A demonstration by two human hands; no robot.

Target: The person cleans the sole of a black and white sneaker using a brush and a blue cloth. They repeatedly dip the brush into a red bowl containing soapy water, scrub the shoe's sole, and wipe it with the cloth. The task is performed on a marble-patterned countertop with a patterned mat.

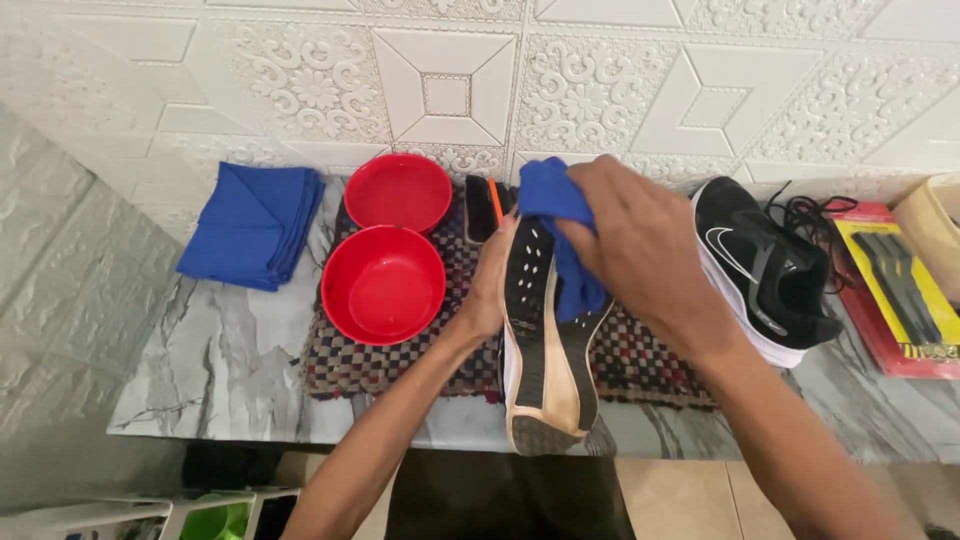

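Two black running shoes: one upturned black shoe with a pale tan-edged sole stands on the checked woven mat at the front edge of the grey marble worktop, sole up; one upright black shoe with a white sole sits toward the right end, its loose black laces behind it. Two round red plastic bowls, both empty, rest one behind the other on the mat's left part. Two blue cloths: one folded blue cloth at the back left corner; one crumpled blue cloth pressed on the upturned sole. One black brush lies behind the mat. One red flat package lies at the right edge. Left hand curls around the upturned shoe's side. Right hand is closed on the crumpled cloth.
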